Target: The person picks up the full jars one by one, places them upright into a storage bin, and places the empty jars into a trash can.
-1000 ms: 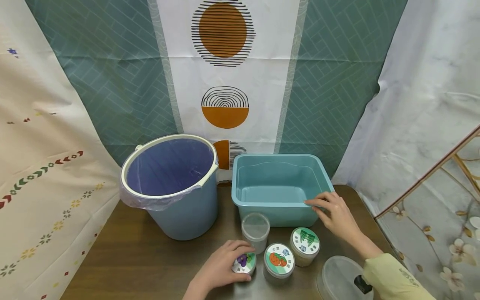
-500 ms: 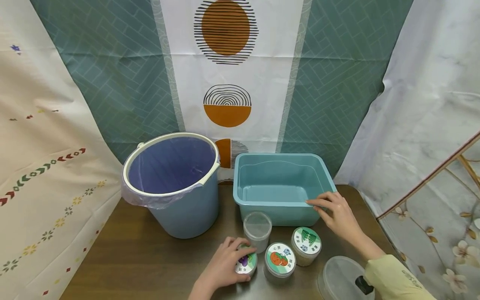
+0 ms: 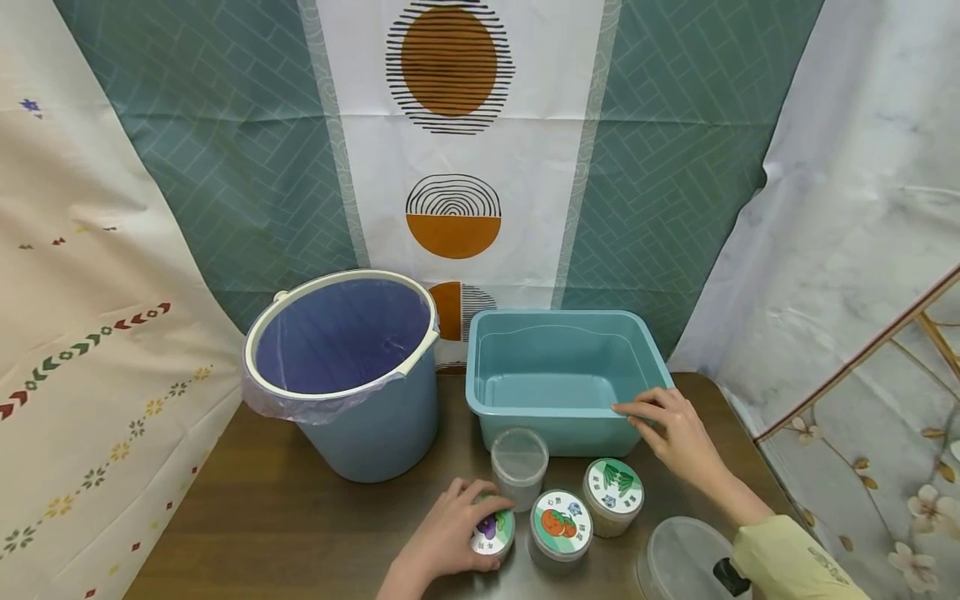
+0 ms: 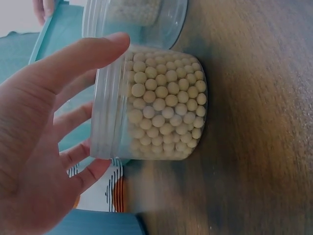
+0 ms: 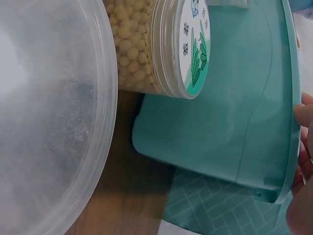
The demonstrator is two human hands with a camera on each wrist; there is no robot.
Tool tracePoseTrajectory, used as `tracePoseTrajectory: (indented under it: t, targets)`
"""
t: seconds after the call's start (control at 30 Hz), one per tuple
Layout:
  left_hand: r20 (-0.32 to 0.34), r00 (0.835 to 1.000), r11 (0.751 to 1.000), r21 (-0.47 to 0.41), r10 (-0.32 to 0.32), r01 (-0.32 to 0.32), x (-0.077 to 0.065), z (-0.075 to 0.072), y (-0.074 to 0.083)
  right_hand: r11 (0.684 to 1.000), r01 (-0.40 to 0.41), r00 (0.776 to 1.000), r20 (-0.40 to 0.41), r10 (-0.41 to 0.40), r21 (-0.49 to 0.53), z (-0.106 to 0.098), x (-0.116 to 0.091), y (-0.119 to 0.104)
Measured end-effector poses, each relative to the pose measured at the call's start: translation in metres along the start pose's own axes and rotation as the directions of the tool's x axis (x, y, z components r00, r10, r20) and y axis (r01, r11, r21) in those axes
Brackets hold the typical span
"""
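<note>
On a dark brown wooden table (image 3: 300,525), the left hand (image 3: 447,537) is gripping a round clear plastic jar of pale beads (image 4: 166,105) that is standing near a teal rectangular plastic basin (image 3: 592,433), whose rim the right hand (image 3: 672,429) is pinching. Green-and-white patterned cloth (image 3: 667,142) is hanging behind.

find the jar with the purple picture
In the head view, the purple-picture jar is low and central, in the left grip, just left of the orange-fruit jar.
</note>
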State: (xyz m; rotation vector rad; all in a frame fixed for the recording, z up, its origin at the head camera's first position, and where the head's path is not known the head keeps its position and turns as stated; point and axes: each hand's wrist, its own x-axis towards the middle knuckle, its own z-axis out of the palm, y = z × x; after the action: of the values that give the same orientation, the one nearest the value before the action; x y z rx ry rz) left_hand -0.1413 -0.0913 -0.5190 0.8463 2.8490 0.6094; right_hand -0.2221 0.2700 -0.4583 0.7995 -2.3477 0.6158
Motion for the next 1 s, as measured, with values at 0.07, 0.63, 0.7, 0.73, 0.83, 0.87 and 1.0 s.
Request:
tracePoseTrajectory:
  t: [0.07, 0.63, 0.7, 0.73, 0.83, 0.87, 1.0]
  targets:
    - [0.005, 1.000, 1.000, 0.007, 0.006, -0.006, 0.000, 0.000, 0.000, 1.000, -0.004, 1.000, 0.008, 0.004, 0.008, 0.000, 0.000, 0.000]
    - [0.002, 0.999, 0.994, 0.106, 0.042, -0.042, 0.005, -0.001, 0.001, 1.000, -0.005, 1.000, 0.007, 0.005, 0.021, -0.002, 0.003, -0.003]
    - [0.013, 1.000, 0.994, 0.105, 0.023, -0.024, 0.006, -0.002, 0.003, 1.000, -0.003, 1.000, 0.010, 0.003, 0.020, -0.002, 0.003, -0.004]
    - [0.019, 1.000, 0.994, 0.105, 0.015, -0.017, 0.006, -0.002, 0.004, 1.000, -0.003, 1.000, 0.011, 0.003, 0.019, -0.002, 0.003, -0.004]
    - [0.052, 0.999, 0.992, 0.123, 0.004, -0.011, 0.006, -0.006, 0.007, 1.000, -0.001, 1.000, 0.008, 0.001, 0.019, -0.003, 0.003, -0.004]
    - [0.067, 0.998, 0.991, 0.132, 0.006, -0.014, 0.006, -0.009, 0.008, 1.000, -0.001, 1.000, 0.006, 0.001, 0.019, -0.003, 0.003, -0.004]
    - [0.133, 0.990, 0.981, 0.183, 0.045, -0.069, 0.004, -0.027, 0.014, 1.000, 0.000, 1.000, 0.004, 0.000, 0.013, -0.004, 0.002, -0.004]
